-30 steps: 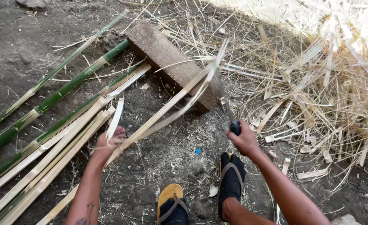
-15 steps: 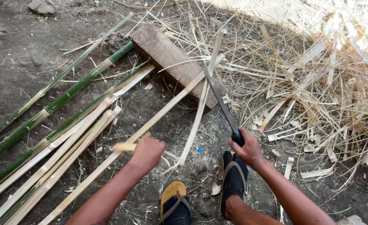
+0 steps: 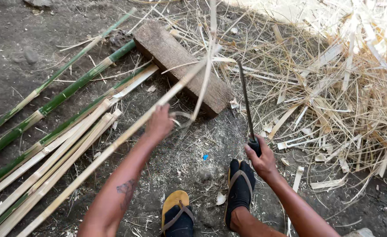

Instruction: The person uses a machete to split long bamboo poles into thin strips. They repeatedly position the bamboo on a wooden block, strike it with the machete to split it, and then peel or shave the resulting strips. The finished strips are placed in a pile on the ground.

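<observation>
My left hand (image 3: pixel 159 123) grips a long split bamboo strip (image 3: pixel 114 145) that runs from the lower left up over a wooden block (image 3: pixel 180 59). A thin peeled sliver (image 3: pixel 206 79) curls up from the strip near the block. My right hand (image 3: pixel 260 159) holds the dark handle of a long knife (image 3: pixel 245 98), its blade pointing away from me and lifted beside the block's right end. Both of my feet in sandals (image 3: pixel 206 206) rest on the dirt below.
Several green bamboo poles (image 3: pixel 62 94) and pale split strips (image 3: pixel 48 162) lie side by side at the left. A thick heap of dry bamboo shavings (image 3: pixel 334 87) covers the ground at the right. Small stones lie at the top left.
My left hand slid forward along the strip toward the block. The knife lifted off the strip and swung to the right, and the peeled sliver now curls upward.
</observation>
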